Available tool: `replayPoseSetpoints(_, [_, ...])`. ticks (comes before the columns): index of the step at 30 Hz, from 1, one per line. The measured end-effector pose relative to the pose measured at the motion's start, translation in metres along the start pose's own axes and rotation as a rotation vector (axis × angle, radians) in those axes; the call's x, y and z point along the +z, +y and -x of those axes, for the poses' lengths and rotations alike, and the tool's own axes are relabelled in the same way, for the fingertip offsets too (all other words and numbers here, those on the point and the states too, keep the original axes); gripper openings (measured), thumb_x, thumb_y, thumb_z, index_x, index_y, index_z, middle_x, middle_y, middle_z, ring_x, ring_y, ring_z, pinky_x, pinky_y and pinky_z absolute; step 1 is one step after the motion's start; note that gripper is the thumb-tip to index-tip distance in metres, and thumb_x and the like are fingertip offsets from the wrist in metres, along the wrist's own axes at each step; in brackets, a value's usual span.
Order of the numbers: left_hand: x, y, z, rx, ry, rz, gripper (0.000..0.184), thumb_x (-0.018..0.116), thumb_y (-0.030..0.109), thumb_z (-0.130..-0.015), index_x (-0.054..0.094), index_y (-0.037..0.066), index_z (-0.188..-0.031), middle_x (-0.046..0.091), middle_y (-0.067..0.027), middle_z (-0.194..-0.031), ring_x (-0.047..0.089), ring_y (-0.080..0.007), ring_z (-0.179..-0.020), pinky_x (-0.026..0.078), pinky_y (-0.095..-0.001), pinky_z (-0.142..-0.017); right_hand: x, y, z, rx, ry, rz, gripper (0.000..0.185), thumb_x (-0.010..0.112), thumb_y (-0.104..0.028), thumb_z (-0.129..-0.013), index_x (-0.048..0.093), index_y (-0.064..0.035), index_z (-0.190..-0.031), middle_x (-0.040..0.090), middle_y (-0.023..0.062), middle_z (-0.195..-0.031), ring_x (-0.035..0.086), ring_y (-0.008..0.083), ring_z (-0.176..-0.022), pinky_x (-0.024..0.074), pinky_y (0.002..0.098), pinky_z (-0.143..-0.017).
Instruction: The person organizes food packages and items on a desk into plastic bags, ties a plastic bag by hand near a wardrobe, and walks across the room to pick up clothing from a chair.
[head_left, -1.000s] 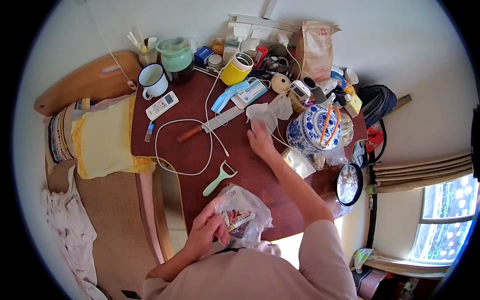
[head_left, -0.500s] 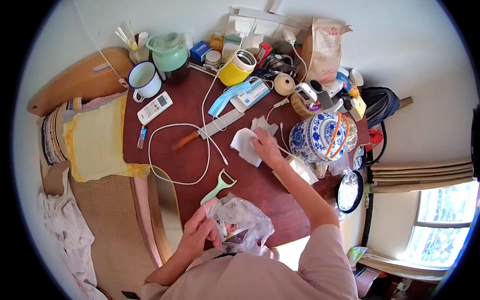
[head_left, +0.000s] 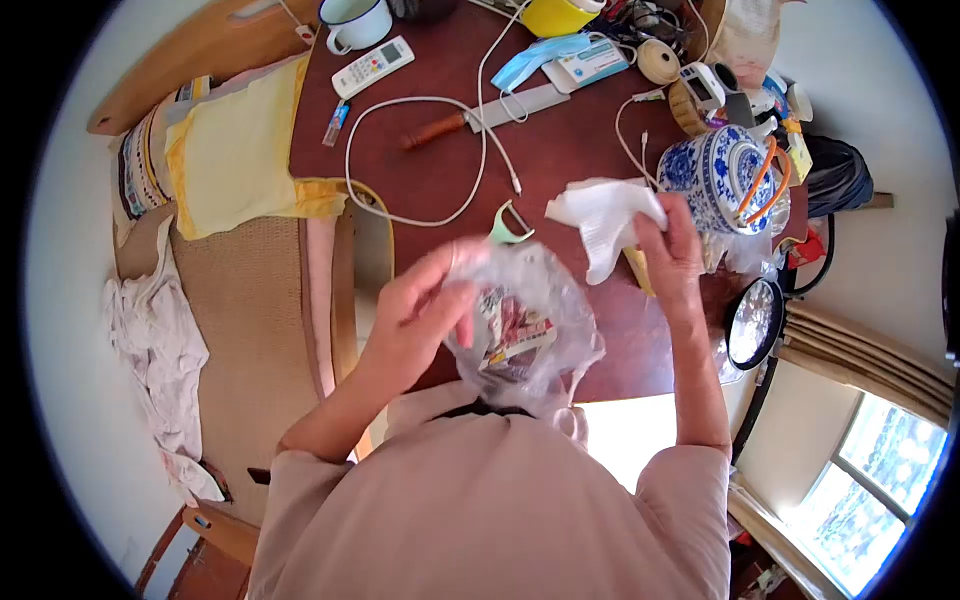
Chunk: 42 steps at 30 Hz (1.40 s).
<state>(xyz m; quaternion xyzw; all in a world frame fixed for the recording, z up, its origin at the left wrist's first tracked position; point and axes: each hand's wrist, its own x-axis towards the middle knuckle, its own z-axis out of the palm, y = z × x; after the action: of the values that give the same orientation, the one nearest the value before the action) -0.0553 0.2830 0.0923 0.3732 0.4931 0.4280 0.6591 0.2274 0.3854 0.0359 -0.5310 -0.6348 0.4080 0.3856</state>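
My left hand point(head_left: 412, 318) grips the rim of a clear plastic bag point(head_left: 565, 305) at the table's near edge. Through the bag's opening show crumpled wrappers and scraps point(head_left: 517, 325). My right hand point(head_left: 677, 250) pinches crumpled white tissue paper point(head_left: 606, 215), held above the table to the right of the bag. Just beyond the bag lies a pale green peeler point(head_left: 511, 226), its handle hidden behind the bag. A blue-and-white teapot point(head_left: 715, 170) with orange handles stands beyond my right hand.
On the dark red table point(head_left: 580, 130) lie a cleaver point(head_left: 520, 107), a looped white cable point(head_left: 415, 221), a remote control point(head_left: 373, 66) and a mask box point(head_left: 588, 66). An enamel mug point(head_left: 357, 24) stands at the back left. A bed point(head_left: 245, 290) is at left.
My right hand has lifted the tissue paper off the table and drawn it nearer. My left hand has raised the bag, now opened wider. The camera has tilted down.
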Motion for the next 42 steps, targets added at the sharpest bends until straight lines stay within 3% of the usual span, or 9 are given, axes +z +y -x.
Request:
replayPoseSetpoints(8, [0.016,0.007,-0.005,0.014,-0.092,0.217,0.049,0.042,0.013,-0.099,0.031,-0.002,-0.145,0.055,-0.0032,-0.072,0.051,-0.0076,-0.058,0.043,-0.022,-0.058,-0.003,-0.085,0.07,-0.157,0.133,-0.156,0.013,0.057,0.0,-0.089,0.054,-0.0037,-0.1,0.054,0.0009,-0.093,0.048,0.0057,-0.078,0.0429,0.0212,-0.064])
replayPoseSetpoints(14, [0.027,0.014,0.01,-0.033,-0.03,0.223,0.049,0.041,0.012,-0.097,0.034,0.001,-0.144,0.051,-0.0039,-0.065,0.05,-0.0111,-0.05,0.044,-0.0238,-0.051,0.069,0.021,0.117,-0.204,-0.414,0.284,0.025,0.059,-0.003,-0.082,0.059,-0.0033,-0.107,0.062,0.0187,-0.098,0.062,0.0373,-0.084,0.0508,0.0436,-0.071])
replayPoseSetpoints(20, [0.006,0.011,0.036,-0.14,-0.165,0.149,0.044,0.041,0.012,-0.098,0.039,-0.001,-0.141,0.05,-0.0016,-0.059,0.048,-0.0088,-0.046,0.04,-0.0224,-0.047,0.041,0.042,0.118,0.027,-0.719,0.698,0.038,0.052,-0.003,-0.085,0.056,-0.0057,-0.123,0.065,0.0204,-0.102,0.063,0.0395,-0.089,0.0489,0.0464,-0.083])
replayPoseSetpoints(23, [0.002,0.0,0.041,-0.11,-0.112,0.076,0.029,0.044,0.007,-0.097,0.054,-0.001,-0.124,0.049,-0.0019,-0.063,0.049,-0.0095,-0.051,0.044,-0.0258,-0.051,0.025,-0.012,0.095,-0.205,-0.765,0.384,0.043,0.051,-0.001,-0.084,0.056,-0.0062,-0.126,0.066,0.0184,-0.104,0.065,0.0358,-0.086,0.0505,0.0421,-0.083])
replayPoseSetpoints(26, [-0.001,-0.021,0.035,0.056,-0.005,-0.122,0.018,0.049,0.007,-0.096,0.059,0.0,-0.11,0.052,-0.0006,-0.07,0.051,-0.0071,-0.06,0.044,-0.0236,-0.055,0.005,-0.068,0.049,0.062,-0.992,0.072,0.04,0.051,-0.004,-0.091,0.053,-0.0053,-0.13,0.061,0.0138,-0.118,0.066,0.0244,-0.079,0.0545,0.0351,-0.074])
replayPoseSetpoints(30, [-0.012,-0.025,0.027,0.017,0.01,-0.102,0.008,0.053,0.004,-0.094,0.058,0.001,-0.098,0.055,-0.0007,-0.076,0.052,-0.0058,-0.064,0.044,-0.0219,-0.058,0.003,-0.069,-0.016,0.346,-0.777,-0.239,0.025,0.045,0.001,-0.091,0.064,-0.0003,-0.108,0.064,0.0024,-0.094,0.062,0.0085,-0.071,0.052,0.0252,-0.064])
replayPoseSetpoints(34, [-0.017,-0.034,0.016,-0.022,0.002,-0.096,0.005,0.056,0.007,-0.094,0.058,0.002,-0.095,0.054,0.0013,-0.075,0.049,-0.0038,-0.063,0.042,-0.0209,-0.055,0.038,-0.013,-0.11,-0.059,-0.437,0.184,0.017,0.053,0.0,-0.084,0.066,-0.0017,-0.095,0.066,0.0099,-0.085,0.065,0.0181,-0.069,0.0524,0.03,-0.065])
replayPoseSetpoints(36, [-0.016,-0.03,0.009,-0.026,-0.009,-0.095,0.005,0.056,0.008,-0.094,0.058,0.003,-0.094,0.053,0.0026,-0.073,0.047,-0.003,-0.061,0.04,-0.0203,-0.054,0.063,0.037,-0.162,-0.569,-0.176,0.383,0.023,0.055,0.0,-0.081,0.065,-0.0059,-0.101,0.066,0.0126,-0.096,0.066,0.026,-0.076,0.0526,0.0348,-0.069])
replayPoseSetpoints(42, [-0.019,-0.036,-0.005,-0.082,-0.02,-0.128,0.006,0.058,0.009,-0.093,0.059,0.003,-0.094,0.053,0.004,-0.071,0.045,-0.0018,-0.059,0.037,-0.0192,-0.052,0.116,0.058,-0.237,-0.731,-0.107,1.153,0.036,0.061,-0.009,-0.079,0.06,-0.0167,-0.113,0.06,0.0082,-0.109,0.064,0.0288,-0.082,0.0494,0.0375,-0.07])
